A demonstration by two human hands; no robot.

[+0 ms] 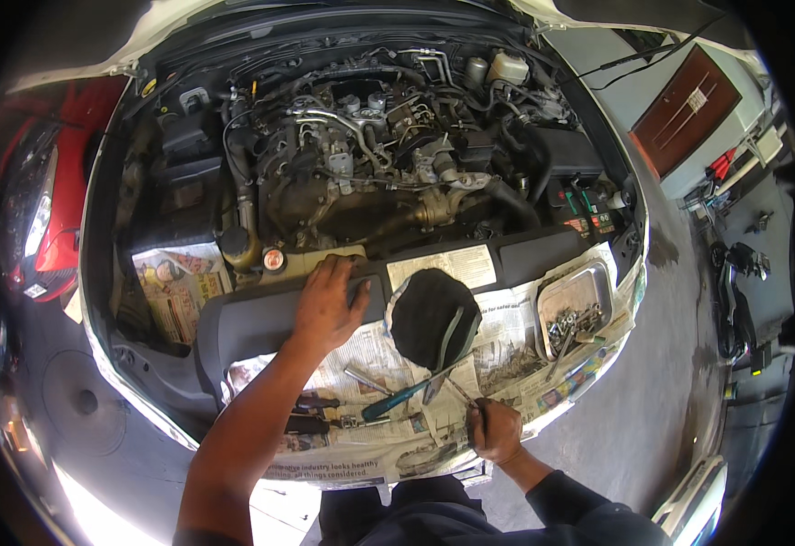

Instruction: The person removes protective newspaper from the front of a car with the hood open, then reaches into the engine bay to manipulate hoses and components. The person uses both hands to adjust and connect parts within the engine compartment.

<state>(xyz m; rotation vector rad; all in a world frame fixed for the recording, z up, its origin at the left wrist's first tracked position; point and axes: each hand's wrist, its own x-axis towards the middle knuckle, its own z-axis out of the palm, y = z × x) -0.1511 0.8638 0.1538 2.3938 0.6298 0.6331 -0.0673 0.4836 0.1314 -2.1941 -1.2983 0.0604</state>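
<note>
My left hand [328,298] lies with its fingers apart on the dark front panel [247,320] of an open engine bay, holding nothing. Lower right, my right hand [498,429] is closed around a slim metal-shafted tool [457,389] whose shaft points up and left; the fist hides its grip end, so I cannot tell its exact kind. Just left of that shaft, a teal-handled tool [397,400] rests on spread newspaper [325,466]. A round black piece [423,314] sits on the paper between my hands. Several dark-handled tools [311,424] lie below my left forearm.
A metal tray [611,273] of loose bolts and small parts stands on the paper at right. Beyond the panel is the exposed engine [352,164], with a battery [588,218] to its right. A red car [61,191] stands at left, and a grey wall [761,91] at right.
</note>
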